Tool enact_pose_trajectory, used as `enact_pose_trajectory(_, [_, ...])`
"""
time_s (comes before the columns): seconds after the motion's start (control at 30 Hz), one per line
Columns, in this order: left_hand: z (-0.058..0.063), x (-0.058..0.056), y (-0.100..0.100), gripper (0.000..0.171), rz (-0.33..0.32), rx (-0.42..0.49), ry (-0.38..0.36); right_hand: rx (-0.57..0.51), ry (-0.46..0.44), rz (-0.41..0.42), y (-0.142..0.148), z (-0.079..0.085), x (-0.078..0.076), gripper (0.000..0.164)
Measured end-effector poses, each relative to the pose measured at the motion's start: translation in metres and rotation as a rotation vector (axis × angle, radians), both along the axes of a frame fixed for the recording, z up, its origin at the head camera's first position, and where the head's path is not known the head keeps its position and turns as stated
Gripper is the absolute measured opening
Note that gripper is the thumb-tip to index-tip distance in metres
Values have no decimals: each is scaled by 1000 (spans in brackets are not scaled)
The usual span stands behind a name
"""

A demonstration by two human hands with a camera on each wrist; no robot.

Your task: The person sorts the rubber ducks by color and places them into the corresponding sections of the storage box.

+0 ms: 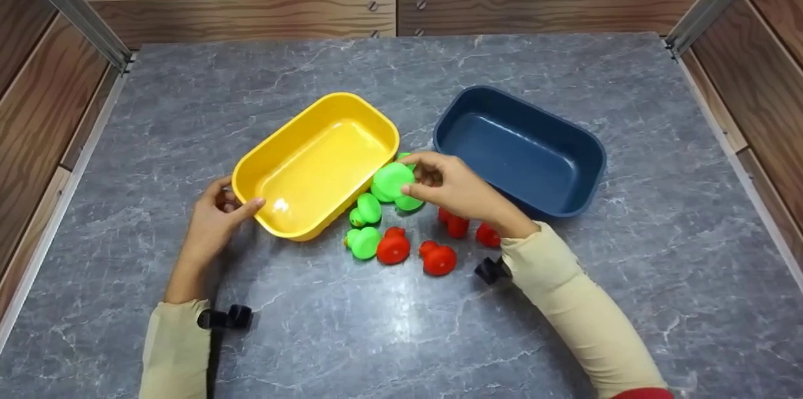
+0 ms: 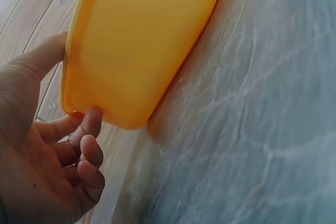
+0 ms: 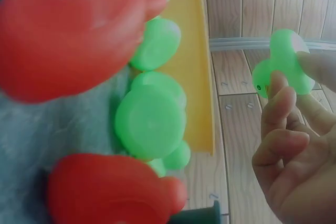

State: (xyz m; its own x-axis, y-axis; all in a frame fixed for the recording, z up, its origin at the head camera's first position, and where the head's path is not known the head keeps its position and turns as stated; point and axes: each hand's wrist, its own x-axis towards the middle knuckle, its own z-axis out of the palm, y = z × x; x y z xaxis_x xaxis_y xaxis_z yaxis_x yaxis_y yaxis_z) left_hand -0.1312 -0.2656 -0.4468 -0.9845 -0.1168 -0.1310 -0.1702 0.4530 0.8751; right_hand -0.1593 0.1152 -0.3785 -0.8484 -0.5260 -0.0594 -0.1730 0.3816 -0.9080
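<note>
My left hand [image 1: 210, 223] grips the near-left corner of an empty yellow tub [image 1: 320, 167], thumb over the rim and fingers against the outside wall. In the left wrist view that tub [image 2: 142, 40] shows its outer side. Between thumb and fingertips, my right hand [image 1: 464, 192] pinches a green toy duck [image 1: 393, 179] beside the tub's right edge. The right wrist view shows this held duck [image 3: 289, 64] raised apart from the others. Below it more green ducks [image 1: 365, 209] lie along the tub's side, partly hidden by the hand.
Several red toy ducks [image 1: 393, 247] lie on the grey marbled tabletop [image 1: 339, 336], some partly covered by the right hand. An empty dark blue tub [image 1: 533, 160] stands at the right, behind the right wrist. Wood-patterned panels [image 1: 301, 13] enclose the table at the back and sides.
</note>
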Motion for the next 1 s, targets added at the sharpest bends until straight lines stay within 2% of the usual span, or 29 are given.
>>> enact_pose_trajectory(0.33, [4, 0, 3, 65, 16, 10, 22, -26, 7, -42, -26, 13, -13, 38])
enact_pose_trajectory(0.67, [2, 2, 2, 64, 30, 24, 5, -23, -34, -39, -44, 9, -23, 39])
enact_pose_trajectory(1.0, [4, 2, 2, 64, 12, 12, 19, 10, -59, -29, -57, 6, -27, 40])
